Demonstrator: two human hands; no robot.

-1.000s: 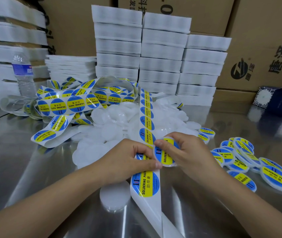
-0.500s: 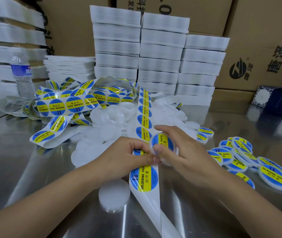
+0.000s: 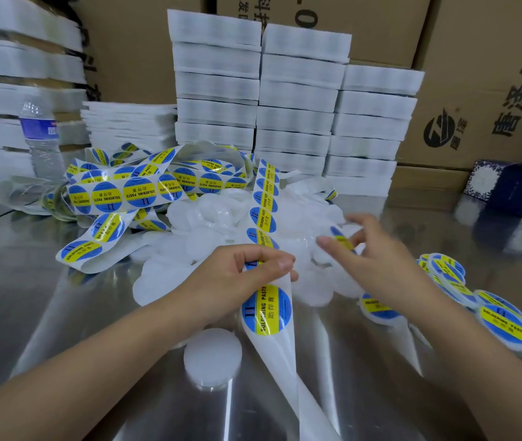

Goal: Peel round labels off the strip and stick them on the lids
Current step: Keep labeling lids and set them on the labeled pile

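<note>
Not even halfway, by the look of it. Counted only a small bunch of done lids (image 3: pixel 504 324) at right on the surface (image 3: pixel 46 313), versus a big pile of blank lids (image 3: pixel 202 240) and loads of full strip (image 3: pixel 264 218). Pinched the strip with the left hand (image 3: pixel 234 278); held a blurry label (image 3: pixel 341 239) in the right hand (image 3: pixel 377 259), over that pile.

— What sort of place is it?
— A packing workshop: loose lids (image 3: pixel 208 218) heaped on a steel table (image 3: pixel 46 313), stacked white trays (image 3: pixel 294 122) at its far edge, printed cardboard boxes (image 3: pixel 491 74) behind it.
</note>
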